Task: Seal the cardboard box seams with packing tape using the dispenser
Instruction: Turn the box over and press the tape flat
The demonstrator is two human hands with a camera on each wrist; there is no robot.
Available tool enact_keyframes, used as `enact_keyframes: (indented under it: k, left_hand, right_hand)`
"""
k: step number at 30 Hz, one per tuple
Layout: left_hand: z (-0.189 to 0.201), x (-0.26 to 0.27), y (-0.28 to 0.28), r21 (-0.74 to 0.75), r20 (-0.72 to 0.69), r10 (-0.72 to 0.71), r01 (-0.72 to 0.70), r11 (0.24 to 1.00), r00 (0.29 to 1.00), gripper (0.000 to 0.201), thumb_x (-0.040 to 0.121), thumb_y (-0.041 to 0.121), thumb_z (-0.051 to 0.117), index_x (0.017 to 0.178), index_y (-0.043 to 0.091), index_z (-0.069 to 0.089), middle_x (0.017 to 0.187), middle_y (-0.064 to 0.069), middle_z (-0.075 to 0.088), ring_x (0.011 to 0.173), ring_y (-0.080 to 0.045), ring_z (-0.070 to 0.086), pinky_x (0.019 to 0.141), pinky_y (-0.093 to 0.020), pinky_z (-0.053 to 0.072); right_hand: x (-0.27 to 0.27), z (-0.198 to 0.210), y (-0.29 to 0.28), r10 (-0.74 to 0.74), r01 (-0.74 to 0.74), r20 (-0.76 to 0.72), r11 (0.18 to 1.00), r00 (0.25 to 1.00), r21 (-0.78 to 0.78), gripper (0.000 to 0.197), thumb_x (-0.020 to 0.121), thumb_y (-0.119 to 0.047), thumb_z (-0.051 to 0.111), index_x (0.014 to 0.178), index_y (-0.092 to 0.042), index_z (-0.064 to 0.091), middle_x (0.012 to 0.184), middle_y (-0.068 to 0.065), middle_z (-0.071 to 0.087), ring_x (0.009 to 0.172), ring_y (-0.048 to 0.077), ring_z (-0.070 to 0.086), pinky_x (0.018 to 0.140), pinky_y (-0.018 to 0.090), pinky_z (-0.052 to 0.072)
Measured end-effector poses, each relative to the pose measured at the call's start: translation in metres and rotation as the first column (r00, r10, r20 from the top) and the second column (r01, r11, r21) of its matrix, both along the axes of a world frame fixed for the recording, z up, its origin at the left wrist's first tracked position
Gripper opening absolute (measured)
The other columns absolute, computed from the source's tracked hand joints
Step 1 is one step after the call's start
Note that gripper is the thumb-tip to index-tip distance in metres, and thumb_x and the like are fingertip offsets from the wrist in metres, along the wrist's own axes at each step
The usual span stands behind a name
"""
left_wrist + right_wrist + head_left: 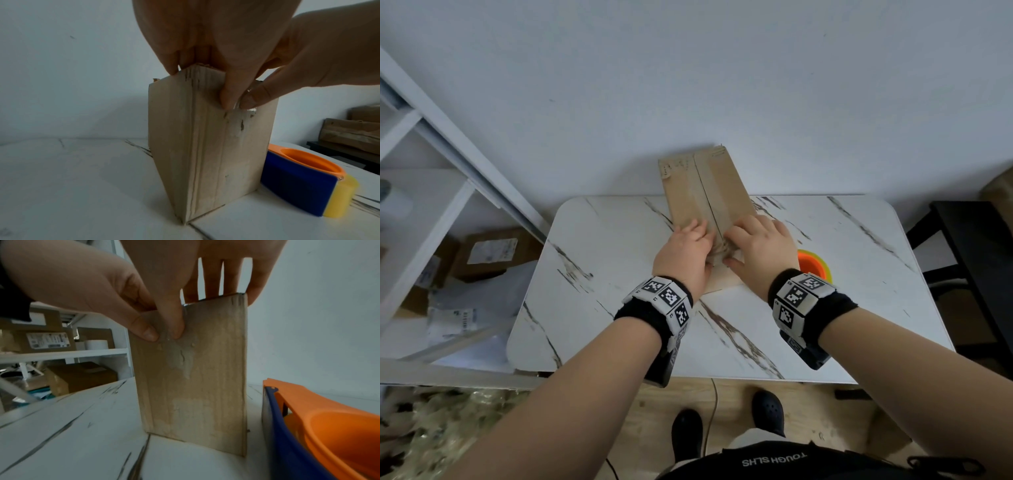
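Our left hand (683, 251) and right hand (760, 246) pressed, thumbs together, on the cardboard box (705, 192) standing on the bench (842, 274), to stick the tape (180, 360) down. The dispenser (304, 181) lay beside it.

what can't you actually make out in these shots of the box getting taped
- Near end of the top seam on the cardboard box: head view, both hands cover it.
- Tape dispenser: head view, mostly behind the right hand.
- Tape: wrist views, too clear to trace.
- Shelf labels: right wrist view, too small.
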State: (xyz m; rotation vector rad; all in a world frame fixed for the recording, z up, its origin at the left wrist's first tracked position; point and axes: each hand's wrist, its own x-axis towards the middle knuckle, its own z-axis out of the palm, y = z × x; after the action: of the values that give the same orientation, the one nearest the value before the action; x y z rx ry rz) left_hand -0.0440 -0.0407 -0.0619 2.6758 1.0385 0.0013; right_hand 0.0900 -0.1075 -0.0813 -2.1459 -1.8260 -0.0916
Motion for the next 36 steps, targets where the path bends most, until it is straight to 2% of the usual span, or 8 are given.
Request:
enact_keyframes:
  k: [7,12,20,24,28,30,32,36]
  left_hand:
    - [-0.010,-0.016,0.007,0.060,0.002,0.003,-0.003,0.998,1.000,0.070,0.093,0.022,0.049,0.150,0.015,0.008,0.160,-0.003,0.001,0.147,-0.018,0.002,0.117,-0.025,0.004]
    - [-0.010,-0.020,0.007,0.028,-0.003,0.052,-0.052,0.998,0.999,0.077,0.092,0.036,0.052,0.150,0.017,0.005,0.160,-0.003,-0.004,0.147,-0.020,0.003,0.118,-0.028,0.010]
    - [-0.013,-0.024,0.007,0.053,-0.041,0.031,-0.029,0.998,0.999,0.071,0.094,0.033,0.048,0.150,0.020,0.007,0.160,0.000,0.000,0.148,-0.019,0.003,0.118,-0.026,0.010]
    - [-0.006,-0.025,0.006,0.082,-0.084,-0.019,0.026,0.996,0.996,0.064,0.093,0.042,0.044,0.149,0.023,0.019,0.159,0.001,0.014,0.146,-0.023,0.012,0.117,-0.032,0.016]
    - [0.007,-0.028,0.012,0.201,0.050,-0.075,0.064,0.978,0.996,0.051,0.092,0.052,0.033,0.132,0.025,0.051,0.140,0.005,0.050,0.132,-0.017,0.037,0.110,-0.033,0.026]
    - [0.008,-0.026,0.019,0.178,0.005,-0.034,0.032,0.984,0.999,0.048,0.095,0.046,0.034,0.138,0.026,0.043,0.149,0.000,0.037,0.139,-0.022,0.026,0.115,-0.037,0.020]
    - [0.006,-0.026,0.026,0.107,-0.106,0.040,-0.028,0.994,0.994,0.057,0.095,0.053,0.027,0.146,0.030,0.023,0.159,-0.006,0.012,0.146,-0.027,0.006,0.120,-0.042,0.009]
    - [-0.001,-0.032,0.031,0.048,-0.216,0.047,-0.037,0.998,0.975,0.064,0.090,0.063,0.018,0.148,0.038,0.006,0.160,-0.007,-0.004,0.147,-0.028,-0.003,0.120,-0.045,0.002]
  right_hand:
    - [0.008,0.001,-0.005,0.061,-0.068,-0.091,0.995,0.994,-0.077,0.040,0.076,-0.020,0.074,0.116,-0.020,0.067,0.128,0.010,0.061,0.125,0.030,0.052,0.096,0.050,0.044]
    - [0.003,-0.004,-0.009,0.113,-0.111,0.049,0.993,0.992,-0.046,0.045,0.065,-0.021,0.084,0.107,-0.012,0.071,0.112,0.010,0.071,0.108,0.030,0.065,0.093,0.050,0.047]
    - [-0.004,-0.001,0.004,0.220,-0.215,0.072,0.974,0.973,-0.069,0.044,0.044,-0.018,0.094,0.082,-0.006,0.076,0.087,0.010,0.076,0.082,0.029,0.074,0.067,0.042,0.059]
    - [0.006,0.003,0.004,0.336,-0.334,0.067,0.942,0.939,-0.039,0.043,0.041,-0.011,0.094,0.079,-0.003,0.076,0.083,0.008,0.076,0.079,0.028,0.074,0.062,0.037,0.060]
    - [0.021,0.010,-0.007,0.376,-0.375,0.023,0.926,0.926,-0.051,0.029,0.059,0.001,0.081,0.086,-0.002,0.073,0.094,0.010,0.074,0.090,0.030,0.072,0.062,0.042,0.060]
    - [0.021,0.022,-0.009,0.278,-0.282,-0.048,0.956,0.959,-0.085,0.030,0.073,0.003,0.072,0.102,-0.006,0.072,0.115,0.007,0.070,0.111,0.024,0.064,0.080,0.037,0.058]
    - [0.017,0.030,-0.011,0.152,-0.167,-0.084,0.961,0.985,-0.221,0.037,0.091,-0.005,0.054,0.126,-0.015,0.060,0.142,-0.004,0.050,0.135,0.012,0.042,0.102,0.027,0.039]
    - [-0.011,0.037,-0.017,0.062,-0.085,-0.078,0.935,0.995,-0.346,0.058,0.088,-0.043,0.050,0.141,-0.020,0.040,0.152,-0.003,0.035,0.144,0.012,0.021,0.118,0.031,0.011]
